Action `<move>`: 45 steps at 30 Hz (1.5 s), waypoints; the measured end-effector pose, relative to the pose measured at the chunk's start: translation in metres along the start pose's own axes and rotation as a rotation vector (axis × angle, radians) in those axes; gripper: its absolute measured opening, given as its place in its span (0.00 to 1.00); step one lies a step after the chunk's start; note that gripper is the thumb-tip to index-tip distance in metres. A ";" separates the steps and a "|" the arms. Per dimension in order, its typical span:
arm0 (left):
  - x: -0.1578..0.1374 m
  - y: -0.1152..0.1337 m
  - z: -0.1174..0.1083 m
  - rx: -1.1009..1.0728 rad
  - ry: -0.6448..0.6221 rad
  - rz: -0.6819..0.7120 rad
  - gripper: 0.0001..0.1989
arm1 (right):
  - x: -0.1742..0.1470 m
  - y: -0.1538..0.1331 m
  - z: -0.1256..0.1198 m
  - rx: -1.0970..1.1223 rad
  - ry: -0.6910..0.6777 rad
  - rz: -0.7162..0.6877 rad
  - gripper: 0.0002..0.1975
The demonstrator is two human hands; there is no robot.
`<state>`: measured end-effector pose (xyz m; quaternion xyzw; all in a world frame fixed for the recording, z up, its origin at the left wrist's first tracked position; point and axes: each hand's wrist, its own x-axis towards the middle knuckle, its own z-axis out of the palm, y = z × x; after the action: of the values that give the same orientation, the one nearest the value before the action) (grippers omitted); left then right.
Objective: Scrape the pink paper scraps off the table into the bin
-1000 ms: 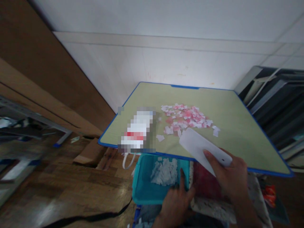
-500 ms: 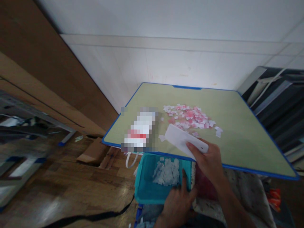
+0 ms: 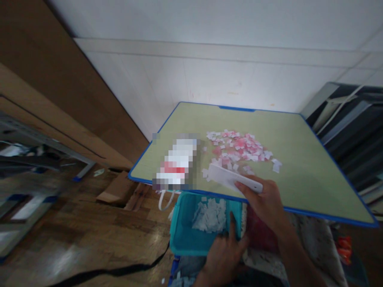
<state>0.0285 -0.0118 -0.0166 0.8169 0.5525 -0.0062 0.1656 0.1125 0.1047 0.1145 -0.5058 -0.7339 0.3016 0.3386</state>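
My right hand (image 3: 266, 199) grips the handle of a flat white scraper (image 3: 224, 175), which has a small hole near its end. The scraper's blade is tilted on the board, at the near edge of a pile of small pink and white paper pieces (image 3: 239, 145). A few pieces lie by the blade's left end. Below the board's front edge, my left hand (image 3: 224, 251) holds the near right corner of a teal bin (image 3: 182, 241), its index finger stretched along the right side. White paper pieces (image 3: 211, 215) are heaped inside the bin.
The pale green board (image 3: 311, 175) has a blue rim and reaches the white wall (image 3: 209, 75). A blurred-out white object (image 3: 179, 159) lies on its left part. Dark flat panels (image 3: 356, 119) lean at the right. A cardboard box (image 3: 115, 189) is on the wooden floor.
The scraper has tipped more onto its edge and its blade has moved slightly toward me, uncovering more paper pieces behind it. My left hand and the bin stay nearly still.
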 end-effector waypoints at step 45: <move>0.001 0.002 -0.002 -0.003 -0.051 -0.022 0.44 | -0.015 0.002 -0.009 -0.105 0.154 -0.017 0.11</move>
<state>0.0301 -0.0111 -0.0145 0.8100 0.5572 -0.0281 0.1808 0.1248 0.0919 0.1152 -0.5382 -0.7248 0.2200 0.3696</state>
